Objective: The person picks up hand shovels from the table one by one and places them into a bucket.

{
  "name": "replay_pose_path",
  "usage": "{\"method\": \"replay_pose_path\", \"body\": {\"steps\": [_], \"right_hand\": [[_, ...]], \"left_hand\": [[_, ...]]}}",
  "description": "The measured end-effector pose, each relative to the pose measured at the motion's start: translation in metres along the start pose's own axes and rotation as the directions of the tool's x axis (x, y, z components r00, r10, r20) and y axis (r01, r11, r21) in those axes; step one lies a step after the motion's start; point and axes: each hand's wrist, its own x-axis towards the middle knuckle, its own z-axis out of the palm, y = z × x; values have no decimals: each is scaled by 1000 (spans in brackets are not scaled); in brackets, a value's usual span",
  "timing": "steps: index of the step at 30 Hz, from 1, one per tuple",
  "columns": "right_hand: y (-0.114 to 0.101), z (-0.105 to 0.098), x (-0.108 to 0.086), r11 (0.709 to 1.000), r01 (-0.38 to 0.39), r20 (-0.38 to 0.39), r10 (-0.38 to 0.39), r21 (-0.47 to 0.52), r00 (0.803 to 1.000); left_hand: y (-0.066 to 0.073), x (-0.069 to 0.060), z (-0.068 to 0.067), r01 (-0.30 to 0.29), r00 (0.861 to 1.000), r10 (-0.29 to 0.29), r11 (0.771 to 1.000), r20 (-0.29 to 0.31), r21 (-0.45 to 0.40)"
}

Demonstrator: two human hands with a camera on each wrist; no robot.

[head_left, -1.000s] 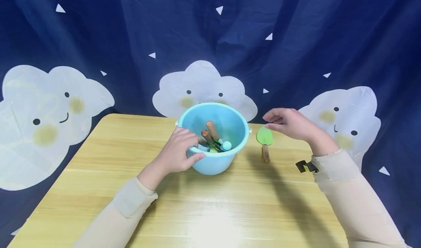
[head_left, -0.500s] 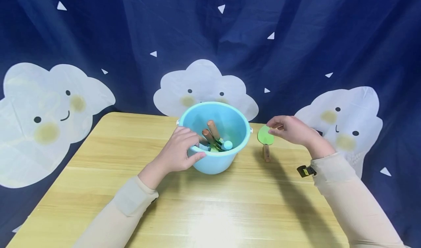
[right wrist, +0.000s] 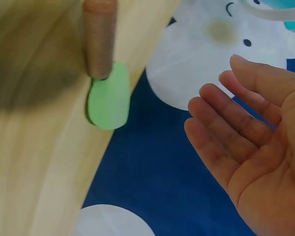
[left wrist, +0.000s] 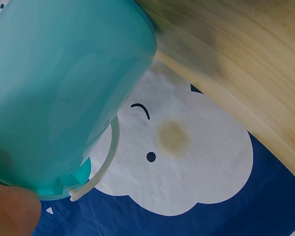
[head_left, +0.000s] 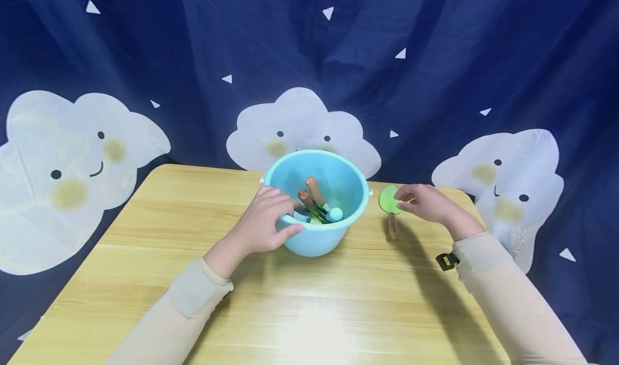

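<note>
My left hand [head_left: 258, 220] grips the near-left rim of a light blue bucket [head_left: 314, 241], thumb outside and fingers over the edge. Inside the bucket lie several tools with wooden handles [head_left: 314, 191], green parts and a pale blue round end [head_left: 335, 214]. To the bucket's right, a small tool with a green rounded blade [head_left: 388, 201] and a wooden handle [head_left: 392, 228] lies on the table, handle toward me. My right hand [head_left: 425, 202] hovers just right of that blade. In the right wrist view its fingers [right wrist: 221, 128] are relaxed, apart from the tool, and hold nothing.
The wooden table [head_left: 271, 311] ends behind the bucket and the green tool. Beyond its edge hangs a dark blue curtain [head_left: 271, 37] with white clouds. The bucket's white handle [left wrist: 105, 164] hangs down on its far side.
My right hand has come down and nearer to me, from above the green blade's tip to beside it. My left hand, the bucket and the green tool have stayed in place.
</note>
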Motion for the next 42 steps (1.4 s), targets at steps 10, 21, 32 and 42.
{"method": "replay_pose_path", "body": {"steps": [10, 21, 32, 42], "right_hand": [[10, 22, -3, 996, 68, 16, -67, -55, 998], [18, 37, -5, 996, 77, 74, -75, -33, 994], [26, 47, -8, 988, 154, 108, -153, 0, 982], [31, 59, -10, 959, 283, 95, -281, -3, 955]], "left_hand": [[-1, 0, 1, -6, 1000, 6, 1000, -7, 3], [0, 1, 1, -11, 1000, 11, 1000, -13, 9], [0, 0, 1, -8, 1000, 8, 1000, -14, 8], [0, 0, 1, -2, 1000, 2, 1000, -4, 7]]}}
